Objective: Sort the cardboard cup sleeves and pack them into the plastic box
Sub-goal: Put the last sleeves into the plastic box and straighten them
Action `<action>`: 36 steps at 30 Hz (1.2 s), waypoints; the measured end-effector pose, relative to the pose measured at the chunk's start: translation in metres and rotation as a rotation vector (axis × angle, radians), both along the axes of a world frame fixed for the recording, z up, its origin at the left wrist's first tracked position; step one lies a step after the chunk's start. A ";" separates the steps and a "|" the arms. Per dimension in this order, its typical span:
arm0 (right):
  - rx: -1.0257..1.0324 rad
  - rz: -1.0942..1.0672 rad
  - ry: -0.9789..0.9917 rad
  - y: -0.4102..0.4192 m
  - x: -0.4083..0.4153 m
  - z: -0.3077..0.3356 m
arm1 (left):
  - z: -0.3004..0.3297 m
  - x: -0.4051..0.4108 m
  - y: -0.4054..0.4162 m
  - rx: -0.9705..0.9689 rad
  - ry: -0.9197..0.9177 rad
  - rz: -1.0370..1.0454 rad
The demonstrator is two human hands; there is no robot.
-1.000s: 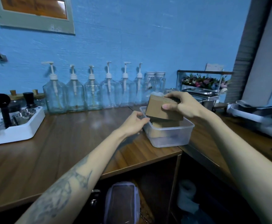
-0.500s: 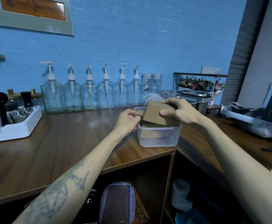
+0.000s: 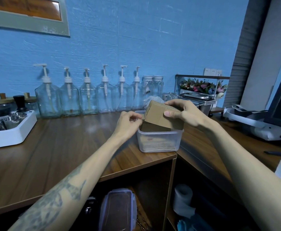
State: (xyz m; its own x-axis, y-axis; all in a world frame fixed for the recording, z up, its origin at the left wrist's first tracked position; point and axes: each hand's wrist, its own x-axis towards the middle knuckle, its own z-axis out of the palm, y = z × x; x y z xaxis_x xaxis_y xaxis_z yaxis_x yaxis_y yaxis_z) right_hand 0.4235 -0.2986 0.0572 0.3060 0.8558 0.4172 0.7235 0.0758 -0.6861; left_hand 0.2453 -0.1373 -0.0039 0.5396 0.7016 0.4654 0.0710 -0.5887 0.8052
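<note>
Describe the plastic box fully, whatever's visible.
The box is a clear, frosted-looking plastic tub, rectangular with rounded corners and a thin rim, no lid on it. It stands upright at the counter's front corner edge. Brown sleeves are stacked inside and show through its wall. The right hand holds a sleeve bundle tilted over its opening; the left hand pinches at the box's left rim area, exact contact unclear.

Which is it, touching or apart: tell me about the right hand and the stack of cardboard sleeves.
Touching. The head view shows the right hand gripping the stack of cardboard sleeves, thumb pressed on its front face.
</note>
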 end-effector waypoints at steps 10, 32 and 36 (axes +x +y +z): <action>0.031 -0.009 0.008 0.002 0.009 0.001 | 0.012 -0.006 0.006 0.190 0.280 -0.144; -0.314 -0.056 -0.196 0.053 0.008 -0.017 | 0.015 -0.013 0.028 0.307 0.158 -0.073; -0.294 -0.063 -0.173 0.059 0.011 -0.014 | 0.023 -0.009 0.004 0.565 0.162 -0.193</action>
